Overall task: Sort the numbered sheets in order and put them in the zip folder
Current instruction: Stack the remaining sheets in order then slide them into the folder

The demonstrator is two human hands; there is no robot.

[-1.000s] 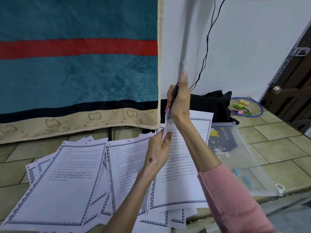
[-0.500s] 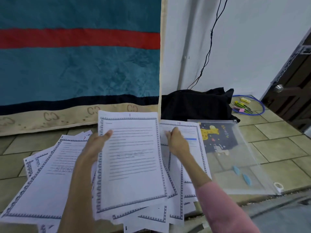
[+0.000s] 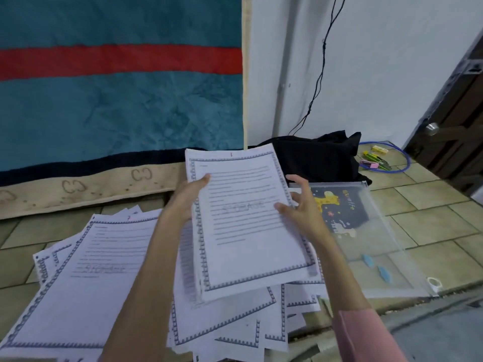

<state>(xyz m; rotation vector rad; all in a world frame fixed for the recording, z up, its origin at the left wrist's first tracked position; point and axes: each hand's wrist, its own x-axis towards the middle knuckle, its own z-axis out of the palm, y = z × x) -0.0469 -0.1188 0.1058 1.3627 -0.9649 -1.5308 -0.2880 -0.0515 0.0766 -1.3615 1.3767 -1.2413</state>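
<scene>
At the far left a teal blanket (image 3: pixel 117 100) with a red stripe hangs down to the tiled floor (image 3: pixel 431 220). Near it, on the left, loose numbered sheets (image 3: pixel 86 278) lie fanned and overlapping on the floor, the uppermost one marked 7 at its top edge. The left hand (image 3: pixel 187 198) grips the left edge of a lifted sheet (image 3: pixel 248 223), thumb curled over the printed face and fingers hidden beneath. This sheet bears the number 1 at its top and is held tilted above more overlapping sheets. The right hand (image 3: pixel 300 207) is at the sheet's right edge, thumb lying on the paper and fingers spread and loosely bent, not clamping it. Just right of that hand the clear zip folder (image 3: pixel 386 244) lies flat on the floor, a dark giraffe-printed card inside. Beyond it sits a black bag (image 3: pixel 318 155) against the white wall, and farther right a blue cable loop (image 3: pixel 402 163) rings some small coloured items.
</scene>
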